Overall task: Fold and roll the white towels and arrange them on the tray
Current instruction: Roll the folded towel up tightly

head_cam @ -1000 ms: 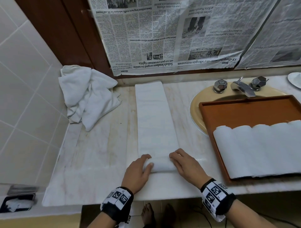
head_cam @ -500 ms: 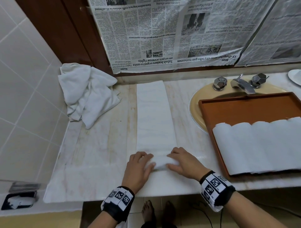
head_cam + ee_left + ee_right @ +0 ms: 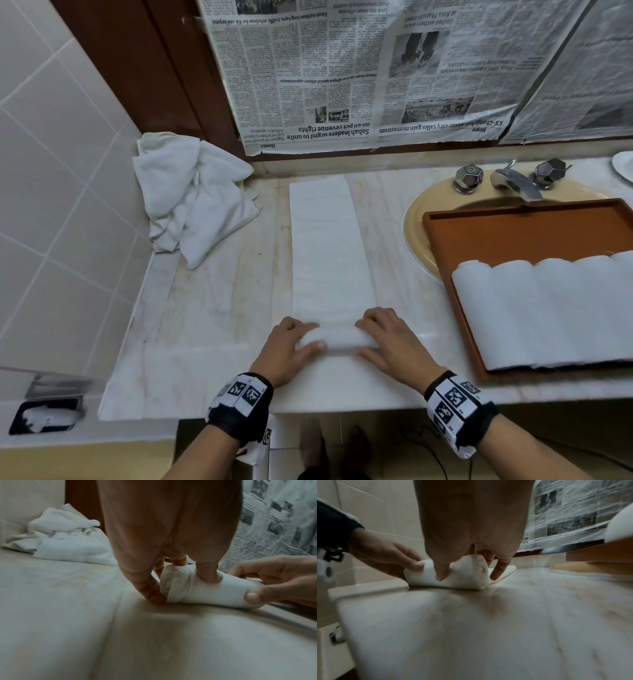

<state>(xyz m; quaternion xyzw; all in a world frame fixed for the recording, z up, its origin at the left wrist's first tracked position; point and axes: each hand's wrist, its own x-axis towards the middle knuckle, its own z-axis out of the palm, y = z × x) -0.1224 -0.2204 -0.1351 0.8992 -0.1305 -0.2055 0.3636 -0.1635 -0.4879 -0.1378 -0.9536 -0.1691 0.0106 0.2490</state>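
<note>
Left hand (image 3: 286,346) and right hand (image 3: 390,342), palms down, curl their fingers (image 3: 210,574) round the half-rolled towel (image 3: 330,260) on the desk (image 3: 205,308).

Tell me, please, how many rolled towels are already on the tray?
5 rolled towels lie side by side across the near half of the tray; the rightmost is cut by the picture's edge, so more may be hidden beyond.
</note>
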